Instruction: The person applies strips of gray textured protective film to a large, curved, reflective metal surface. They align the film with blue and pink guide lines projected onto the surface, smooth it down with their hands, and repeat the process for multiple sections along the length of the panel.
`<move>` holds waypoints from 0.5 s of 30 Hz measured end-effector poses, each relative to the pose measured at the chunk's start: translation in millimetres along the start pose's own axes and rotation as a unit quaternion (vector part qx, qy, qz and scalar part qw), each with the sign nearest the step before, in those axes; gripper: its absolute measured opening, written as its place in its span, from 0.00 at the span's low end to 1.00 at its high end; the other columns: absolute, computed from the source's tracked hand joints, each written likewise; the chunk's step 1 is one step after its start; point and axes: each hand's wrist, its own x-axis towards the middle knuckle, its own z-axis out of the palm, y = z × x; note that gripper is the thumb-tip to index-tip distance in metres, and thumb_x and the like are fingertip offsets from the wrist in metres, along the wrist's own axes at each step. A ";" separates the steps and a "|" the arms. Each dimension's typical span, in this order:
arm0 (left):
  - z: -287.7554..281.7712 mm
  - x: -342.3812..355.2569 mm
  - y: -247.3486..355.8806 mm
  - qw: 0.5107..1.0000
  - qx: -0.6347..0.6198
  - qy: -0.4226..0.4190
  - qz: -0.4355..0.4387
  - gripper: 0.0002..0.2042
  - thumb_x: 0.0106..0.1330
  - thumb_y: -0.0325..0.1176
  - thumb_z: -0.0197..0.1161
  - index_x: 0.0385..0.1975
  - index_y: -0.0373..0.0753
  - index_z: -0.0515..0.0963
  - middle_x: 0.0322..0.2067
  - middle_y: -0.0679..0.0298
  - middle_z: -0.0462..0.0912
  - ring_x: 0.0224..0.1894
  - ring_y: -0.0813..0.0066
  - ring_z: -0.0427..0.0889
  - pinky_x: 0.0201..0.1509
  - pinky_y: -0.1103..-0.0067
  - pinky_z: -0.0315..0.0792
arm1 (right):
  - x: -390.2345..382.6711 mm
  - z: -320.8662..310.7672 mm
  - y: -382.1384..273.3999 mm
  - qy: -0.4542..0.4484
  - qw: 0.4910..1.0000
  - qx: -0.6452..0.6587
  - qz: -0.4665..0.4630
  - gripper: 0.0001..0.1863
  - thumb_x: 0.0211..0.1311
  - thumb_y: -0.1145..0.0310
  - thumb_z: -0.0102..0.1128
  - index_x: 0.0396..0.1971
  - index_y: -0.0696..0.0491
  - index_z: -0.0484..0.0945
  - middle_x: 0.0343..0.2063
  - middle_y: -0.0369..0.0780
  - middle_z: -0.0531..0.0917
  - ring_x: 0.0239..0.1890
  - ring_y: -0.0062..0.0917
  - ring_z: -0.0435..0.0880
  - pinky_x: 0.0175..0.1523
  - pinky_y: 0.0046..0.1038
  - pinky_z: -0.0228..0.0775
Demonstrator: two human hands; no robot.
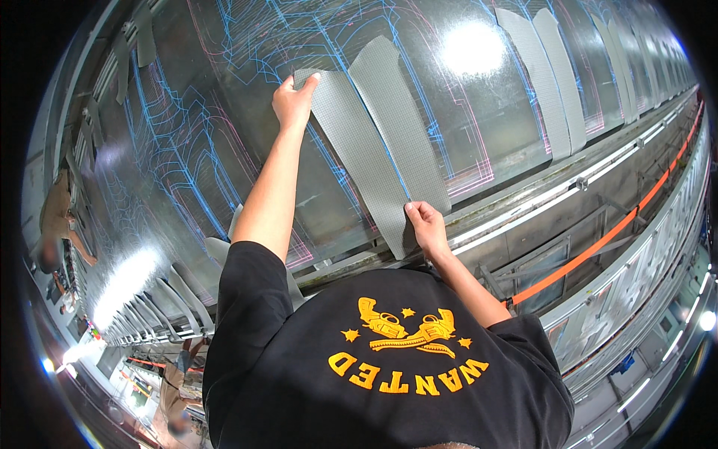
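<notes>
A grey fine-gridded sheet piece (348, 150) lies on a dark glossy board (265, 112) traced with blue and pink lines. A second, similar piece (400, 127) sits beside it, with a blue line showing between them. My left hand (298, 93) is at arm's length, fingers closed on the upper left corner of the left piece. My right hand (422, 221) pinches that piece's lower right edge, beside the blue line near the board's front.
More grey pieces (546, 86) lie along the board to the right and left. A metal rail (532, 206) and an orange band (568, 269) run below its front edge. Two co-workers (60, 217) (176, 396) are at the far left and lower left.
</notes>
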 end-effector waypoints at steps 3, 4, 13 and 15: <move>-0.7 1.5 -3.8 1.000 0.019 0.000 -0.003 0.17 0.63 0.43 0.77 0.44 0.38 0.90 0.38 0.66 0.93 0.39 0.81 0.88 0.47 0.79 0.78 | 1.1 -0.1 1.5 0.001 1.000 -0.006 0.003 0.12 0.78 0.63 0.62 0.40 0.58 0.84 0.28 0.25 0.78 0.31 0.09 0.70 0.37 0.18 0.64; -0.5 1.4 -3.3 1.000 0.028 -0.001 -0.005 0.17 0.63 0.43 0.78 0.45 0.38 0.90 0.38 0.66 0.93 0.39 0.81 0.88 0.47 0.79 0.78 | 1.3 -0.3 1.3 0.002 1.000 -0.008 0.005 0.12 0.78 0.63 0.62 0.40 0.58 0.84 0.28 0.25 0.78 0.31 0.09 0.70 0.36 0.18 0.64; 0.1 2.1 -3.1 0.998 0.057 0.005 -0.003 0.17 0.63 0.44 0.77 0.44 0.39 0.90 0.37 0.66 0.93 0.38 0.79 0.88 0.47 0.78 0.79 | 4.4 -0.1 3.6 0.006 1.000 -0.009 0.001 0.12 0.78 0.63 0.62 0.40 0.58 0.84 0.27 0.25 0.78 0.30 0.09 0.70 0.36 0.18 0.64; 1.0 2.6 -4.1 0.999 0.053 0.007 -0.002 0.16 0.63 0.44 0.77 0.42 0.39 0.90 0.37 0.66 0.93 0.38 0.79 0.89 0.46 0.78 0.79 | 5.0 0.1 4.3 0.005 1.000 -0.010 -0.005 0.12 0.78 0.63 0.62 0.40 0.58 0.84 0.27 0.25 0.77 0.30 0.09 0.70 0.36 0.18 0.64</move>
